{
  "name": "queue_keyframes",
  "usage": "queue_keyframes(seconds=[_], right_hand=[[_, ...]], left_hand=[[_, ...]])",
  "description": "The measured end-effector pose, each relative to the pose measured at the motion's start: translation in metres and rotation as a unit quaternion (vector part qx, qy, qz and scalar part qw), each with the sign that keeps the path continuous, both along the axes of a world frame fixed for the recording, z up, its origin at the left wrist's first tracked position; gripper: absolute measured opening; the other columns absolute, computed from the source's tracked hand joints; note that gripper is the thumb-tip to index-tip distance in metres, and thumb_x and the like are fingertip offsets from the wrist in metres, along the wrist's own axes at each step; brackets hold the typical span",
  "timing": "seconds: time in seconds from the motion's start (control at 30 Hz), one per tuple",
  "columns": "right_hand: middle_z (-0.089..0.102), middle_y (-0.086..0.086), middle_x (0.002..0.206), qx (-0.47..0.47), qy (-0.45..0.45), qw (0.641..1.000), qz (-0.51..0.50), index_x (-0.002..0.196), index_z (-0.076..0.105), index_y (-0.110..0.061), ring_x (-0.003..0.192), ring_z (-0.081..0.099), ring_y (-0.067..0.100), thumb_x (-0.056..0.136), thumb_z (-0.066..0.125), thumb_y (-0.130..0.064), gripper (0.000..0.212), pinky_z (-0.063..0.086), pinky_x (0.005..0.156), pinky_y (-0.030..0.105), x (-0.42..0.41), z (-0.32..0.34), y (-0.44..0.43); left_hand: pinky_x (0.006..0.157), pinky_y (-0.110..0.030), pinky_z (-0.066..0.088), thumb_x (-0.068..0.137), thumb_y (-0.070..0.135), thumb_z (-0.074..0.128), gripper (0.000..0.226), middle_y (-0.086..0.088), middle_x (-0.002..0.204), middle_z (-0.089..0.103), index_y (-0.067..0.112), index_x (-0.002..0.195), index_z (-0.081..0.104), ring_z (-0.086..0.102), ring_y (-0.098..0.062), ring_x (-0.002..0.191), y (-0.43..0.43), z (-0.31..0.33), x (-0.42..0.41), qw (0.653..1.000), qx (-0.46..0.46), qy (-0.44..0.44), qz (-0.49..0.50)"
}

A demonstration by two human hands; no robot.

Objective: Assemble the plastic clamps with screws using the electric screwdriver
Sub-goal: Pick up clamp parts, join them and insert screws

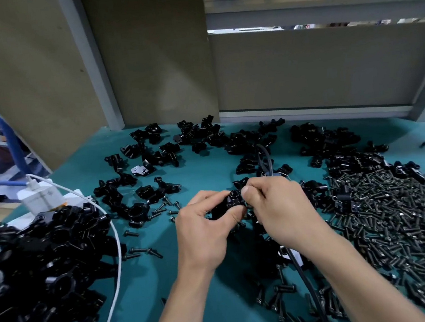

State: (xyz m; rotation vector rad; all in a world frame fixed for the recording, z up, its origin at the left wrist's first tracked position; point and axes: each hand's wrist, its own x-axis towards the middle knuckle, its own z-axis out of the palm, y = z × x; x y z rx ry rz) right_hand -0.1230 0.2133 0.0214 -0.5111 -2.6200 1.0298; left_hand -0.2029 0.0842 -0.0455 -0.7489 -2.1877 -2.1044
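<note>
Left hand (203,224) and right hand (283,209) grip clamp (227,204)

Teal table (146,287) carries a screw heap (398,219); left of the heap lie scattered clamps (158,157) and a white charger (39,199).

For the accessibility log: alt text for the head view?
The left hand and right hand grip one clamp above a teal table. A screw heap lies right, a clamp pile left, loose clamps behind; a white cable runs along the left.
</note>
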Motion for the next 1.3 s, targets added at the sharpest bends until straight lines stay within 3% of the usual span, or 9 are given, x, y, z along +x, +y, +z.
queue_keyframes(seconds=[0.13,0.33,0.47,0.6,0.7,0.97,1.07,1.17,1.3], right_hand=[[0.067,0.000,0.062,-0.038,-0.025,0.996,0.079,0.082,0.060,-0.023,0.049,0.048,0.005,0.102,0.055,-0.022,0.020,0.043,0.053,0.026,0.004,0.006,0.006],[0.039,0.000,0.053,-0.015,-0.022,0.995,0.096,0.073,0.052,-0.007,0.050,0.035,0.011,0.104,0.052,-0.028,0.037,0.033,0.056,0.034,0.004,0.002,0.009],[0.066,0.002,0.061,-0.030,-0.002,0.998,0.062,0.075,0.062,-0.021,0.046,0.048,0.004,0.101,0.056,-0.029,0.028,0.040,0.050,0.021,0.005,0.000,0.009],[0.049,-0.002,0.053,-0.010,-0.008,0.999,0.036,0.063,0.048,-0.017,0.052,0.043,0.015,0.104,0.050,-0.036,0.045,0.038,0.056,0.034,0.000,-0.005,0.006],[0.062,0.001,0.064,0.025,-0.056,0.997,0.056,0.073,0.052,-0.017,0.060,0.055,0.023,0.107,0.044,-0.039,0.042,0.047,0.061,0.040,0.003,-0.008,0.005],[0.051,0.001,0.051,0.005,-0.056,0.997,0.046,0.071,0.052,-0.009,0.051,0.044,0.019,0.103,0.046,-0.033,0.040,0.041,0.054,0.037,0.004,-0.005,0.009],[0.063,0.009,0.065,0.077,-0.038,0.996,0.004,0.080,0.058,-0.015,0.054,0.050,0.019,0.104,0.045,-0.023,0.028,0.044,0.052,0.038,0.000,-0.012,0.007],[0.062,0.000,0.074,0.189,-0.116,0.974,0.039,0.095,0.058,-0.023,0.062,0.059,0.020,0.095,0.051,0.001,0.025,0.050,0.054,0.037,-0.004,-0.021,0.000],[0.055,-0.001,0.098,0.284,-0.172,0.934,0.128,0.104,0.057,-0.024,0.092,0.052,0.024,0.091,0.056,0.001,0.028,0.042,0.076,0.034,-0.005,-0.031,-0.006]], left_hand=[[0.088,-0.041,0.058,0.074,0.016,0.092,0.029,0.013,0.094,0.075,0.025,0.099,0.083,0.072,-0.011,0.092,-0.001,0.001,-0.003,0.999,0.025,-0.027,-0.010],[0.082,-0.026,0.056,0.069,0.031,0.090,0.026,0.015,0.093,0.074,0.039,0.093,0.081,0.071,-0.006,0.090,-0.004,0.001,-0.001,1.000,0.010,-0.005,-0.022],[0.085,-0.032,0.056,0.074,0.020,0.093,0.029,0.015,0.093,0.074,0.025,0.101,0.083,0.070,-0.008,0.091,-0.002,0.001,-0.002,1.000,-0.004,-0.010,-0.019],[0.076,-0.019,0.052,0.075,0.016,0.092,0.028,0.016,0.091,0.073,0.034,0.094,0.083,0.069,-0.006,0.087,-0.005,0.001,0.000,1.000,-0.009,0.008,-0.029],[0.073,-0.012,0.048,0.075,0.020,0.092,0.027,0.021,0.090,0.072,0.040,0.089,0.080,0.068,-0.001,0.087,-0.003,0.003,0.000,0.999,-0.037,0.005,-0.014],[0.076,-0.014,0.051,0.074,0.019,0.092,0.026,0.020,0.091,0.073,0.034,0.093,0.082,0.070,-0.001,0.085,-0.006,0.001,-0.002,0.998,-0.056,0.008,-0.005],[0.073,-0.020,0.059,0.079,0.011,0.087,0.032,0.013,0.089,0.078,0.042,0.076,0.081,0.075,-0.009,0.074,-0.001,0.007,-0.004,0.991,0.054,-0.115,0.042],[0.064,-0.021,0.060,0.082,0.013,0.084,0.009,0.002,0.086,0.081,0.021,0.087,0.084,0.071,-0.011,0.063,-0.007,0.011,-0.010,0.937,0.191,-0.286,0.059],[0.060,-0.020,0.058,0.066,0.029,0.084,0.037,-0.002,0.081,0.076,0.006,0.094,0.078,0.068,-0.013,0.060,-0.012,0.012,-0.012,0.892,0.255,-0.371,0.032]])
